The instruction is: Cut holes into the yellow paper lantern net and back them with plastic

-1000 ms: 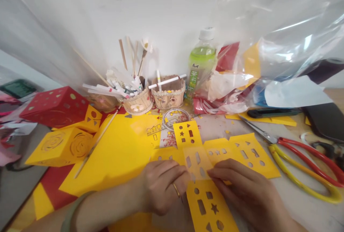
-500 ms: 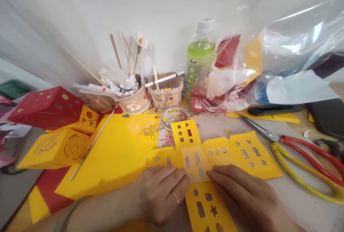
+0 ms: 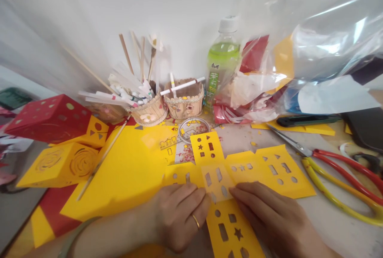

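At the far left of the table [image 3: 330, 232], a red paper box [image 3: 48, 119] with small cut-outs sits behind a yellow paper box [image 3: 56, 168] with spiral cuts. A thin wooden stick [image 3: 103, 159] slants across the left part of a large yellow sheet [image 3: 131, 170]. Behind that sheet, a wood-slatted basket [image 3: 151, 113] holds markers and sticks; beside it to the right is a second basket [image 3: 186, 107] with one marker laid across its rim.

The left hand [image 3: 182, 214] wears a ring, its fingers bent in at the left edge of a translucent piece [image 3: 216, 183]. Just behind lie a stencil ruler [image 3: 169, 144] and a roll of clear tape [image 3: 180, 133].

The translucent piece covers the middle panel of a yellow cut-out net [image 3: 225, 215], which lies between and under the hands, its panels pierced with stars, circles and rectangles. A drink bottle [image 3: 222, 60] stands near the wall.

The right hand [image 3: 267, 214] has its fingertips at the right edge of the middle panel. For either hand, I cannot tell whether the grip pinches the paper or only presses it.

Further right are a clear plastic bag [image 3: 323, 50] of scraps, a pair of scissors [image 3: 305, 152] with red and yellow handles, and a utility knife [image 3: 308, 121].
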`<move>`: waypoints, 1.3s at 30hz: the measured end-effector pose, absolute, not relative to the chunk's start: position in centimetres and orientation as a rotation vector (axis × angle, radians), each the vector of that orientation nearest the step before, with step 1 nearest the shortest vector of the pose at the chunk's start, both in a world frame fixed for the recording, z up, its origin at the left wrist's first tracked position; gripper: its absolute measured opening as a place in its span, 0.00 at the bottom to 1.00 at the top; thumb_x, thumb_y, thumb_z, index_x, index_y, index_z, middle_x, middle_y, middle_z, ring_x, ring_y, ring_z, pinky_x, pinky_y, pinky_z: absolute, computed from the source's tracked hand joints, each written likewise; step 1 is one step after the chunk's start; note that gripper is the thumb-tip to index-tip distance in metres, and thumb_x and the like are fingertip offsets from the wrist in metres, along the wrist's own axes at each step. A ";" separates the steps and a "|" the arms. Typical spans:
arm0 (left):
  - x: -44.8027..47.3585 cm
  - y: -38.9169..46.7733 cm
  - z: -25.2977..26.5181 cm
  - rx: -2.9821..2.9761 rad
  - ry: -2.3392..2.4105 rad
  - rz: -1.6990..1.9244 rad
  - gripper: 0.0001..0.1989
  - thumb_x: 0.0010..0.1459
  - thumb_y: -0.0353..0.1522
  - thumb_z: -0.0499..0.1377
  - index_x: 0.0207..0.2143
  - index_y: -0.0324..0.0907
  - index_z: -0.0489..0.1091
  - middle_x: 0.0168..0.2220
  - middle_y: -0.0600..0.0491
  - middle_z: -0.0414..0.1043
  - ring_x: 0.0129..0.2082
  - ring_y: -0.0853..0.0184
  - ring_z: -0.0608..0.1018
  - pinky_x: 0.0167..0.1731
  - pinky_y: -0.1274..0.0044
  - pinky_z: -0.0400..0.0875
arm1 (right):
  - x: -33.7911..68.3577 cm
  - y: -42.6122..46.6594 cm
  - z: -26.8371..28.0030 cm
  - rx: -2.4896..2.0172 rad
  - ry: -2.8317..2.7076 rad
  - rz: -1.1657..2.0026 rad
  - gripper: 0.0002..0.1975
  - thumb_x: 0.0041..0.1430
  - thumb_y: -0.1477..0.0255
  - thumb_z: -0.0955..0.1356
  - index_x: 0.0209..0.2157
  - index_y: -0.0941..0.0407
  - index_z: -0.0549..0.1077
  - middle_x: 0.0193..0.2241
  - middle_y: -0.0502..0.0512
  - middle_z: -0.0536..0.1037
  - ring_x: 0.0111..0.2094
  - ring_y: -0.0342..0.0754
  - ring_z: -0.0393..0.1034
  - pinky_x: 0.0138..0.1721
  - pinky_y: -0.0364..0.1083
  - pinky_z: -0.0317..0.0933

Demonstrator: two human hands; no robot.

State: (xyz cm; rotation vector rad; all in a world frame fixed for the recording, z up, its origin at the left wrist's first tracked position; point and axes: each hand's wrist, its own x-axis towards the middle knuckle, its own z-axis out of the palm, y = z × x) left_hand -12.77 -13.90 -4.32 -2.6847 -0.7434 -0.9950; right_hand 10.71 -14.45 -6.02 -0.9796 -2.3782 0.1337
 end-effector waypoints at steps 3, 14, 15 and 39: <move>-12.9 -13.9 -4.4 -2.696 -0.739 -0.985 0.17 0.61 0.25 0.42 0.34 0.32 0.71 0.29 0.49 0.75 0.26 0.69 0.74 0.24 0.78 0.70 | 10.6 -14.4 -6.1 -0.981 -2.377 0.144 0.14 0.61 0.78 0.58 0.44 0.55 0.70 0.35 0.56 0.76 0.33 0.47 0.74 0.30 0.43 0.71; -12.9 -14.0 -4.5 -2.775 -0.676 -0.925 0.18 0.61 0.25 0.41 0.35 0.31 0.71 0.26 0.48 0.74 0.25 0.68 0.74 0.22 0.77 0.71 | 10.2 -14.5 -5.4 -1.005 -2.377 0.249 0.14 0.60 0.79 0.58 0.40 0.55 0.72 0.34 0.56 0.76 0.33 0.46 0.74 0.30 0.42 0.70; -12.9 -13.9 -4.4 -2.790 -0.659 -0.907 0.18 0.61 0.25 0.41 0.35 0.31 0.71 0.26 0.48 0.74 0.25 0.68 0.75 0.22 0.77 0.71 | 10.2 -14.5 -5.3 -1.010 -2.382 0.271 0.14 0.60 0.79 0.58 0.41 0.56 0.71 0.34 0.56 0.76 0.33 0.46 0.73 0.30 0.42 0.70; -12.9 -13.9 -4.5 -2.935 -0.620 -0.702 0.13 0.58 0.26 0.47 0.25 0.37 0.68 0.28 0.48 0.71 0.27 0.67 0.72 0.24 0.76 0.69 | 9.8 -14.0 -3.7 -0.848 -2.465 0.209 0.19 0.62 0.76 0.53 0.40 0.60 0.73 0.34 0.61 0.78 0.34 0.51 0.72 0.26 0.45 0.69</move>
